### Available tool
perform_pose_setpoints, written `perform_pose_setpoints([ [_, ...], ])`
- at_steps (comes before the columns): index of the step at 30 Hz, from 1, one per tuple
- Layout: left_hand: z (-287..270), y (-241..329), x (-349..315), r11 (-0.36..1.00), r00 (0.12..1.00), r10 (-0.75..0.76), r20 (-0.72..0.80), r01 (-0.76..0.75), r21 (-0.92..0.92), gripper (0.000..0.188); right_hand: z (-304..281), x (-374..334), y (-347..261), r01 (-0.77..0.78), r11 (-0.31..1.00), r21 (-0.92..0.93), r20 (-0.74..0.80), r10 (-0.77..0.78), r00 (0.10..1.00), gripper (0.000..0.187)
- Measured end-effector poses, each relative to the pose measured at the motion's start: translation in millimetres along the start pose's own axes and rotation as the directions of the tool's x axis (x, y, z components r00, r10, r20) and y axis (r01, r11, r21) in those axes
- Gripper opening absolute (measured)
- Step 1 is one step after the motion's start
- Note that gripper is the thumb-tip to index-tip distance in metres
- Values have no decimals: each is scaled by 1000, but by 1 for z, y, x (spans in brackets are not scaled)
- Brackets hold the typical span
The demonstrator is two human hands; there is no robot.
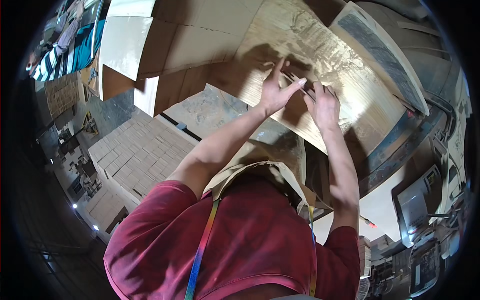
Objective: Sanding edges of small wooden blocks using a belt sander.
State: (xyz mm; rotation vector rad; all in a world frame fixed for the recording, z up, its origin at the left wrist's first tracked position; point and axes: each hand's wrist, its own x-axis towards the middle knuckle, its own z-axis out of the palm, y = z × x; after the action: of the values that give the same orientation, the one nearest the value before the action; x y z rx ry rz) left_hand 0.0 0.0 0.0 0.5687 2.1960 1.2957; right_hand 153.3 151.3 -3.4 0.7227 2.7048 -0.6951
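Close together, both hands (pixel 275 96) (pixel 326 107) (grip unclear)

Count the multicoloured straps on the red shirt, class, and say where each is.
2: the left strap runs down the shirt's left side, the right strap down its right. Any behind the wearer would be hidden.

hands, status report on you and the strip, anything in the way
Left hand and right hand at thin strip, exact grip unclear. Strip over wood board. Brown panels off left, not between hands.
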Motion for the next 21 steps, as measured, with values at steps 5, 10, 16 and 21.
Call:
perform_pose_setpoints([
  [5, 12, -10, 3, 981, 963, -192, 187, 193, 14, 84, 8, -35, 7, -69, 992, -110, -414, 18, 910, 51],
  [10, 31, -10, -16, 988, 981, -66, 181, 90, -124, 82, 29, -38, -1, -106, 988, 115, -308, 137, 942, 46],
  [16, -27, 18, -32, 994, 967, 23, 253, -49, 98, 87, -13, -60, -33, 31, 999, -22, -123, -34, 992, 36],
  [21, -165, 47, -142, 906, 990, -89, 107, 125, -404, 88, -61, -90, -133, -10, 622, 783, 125, -141, 982, 20],
])
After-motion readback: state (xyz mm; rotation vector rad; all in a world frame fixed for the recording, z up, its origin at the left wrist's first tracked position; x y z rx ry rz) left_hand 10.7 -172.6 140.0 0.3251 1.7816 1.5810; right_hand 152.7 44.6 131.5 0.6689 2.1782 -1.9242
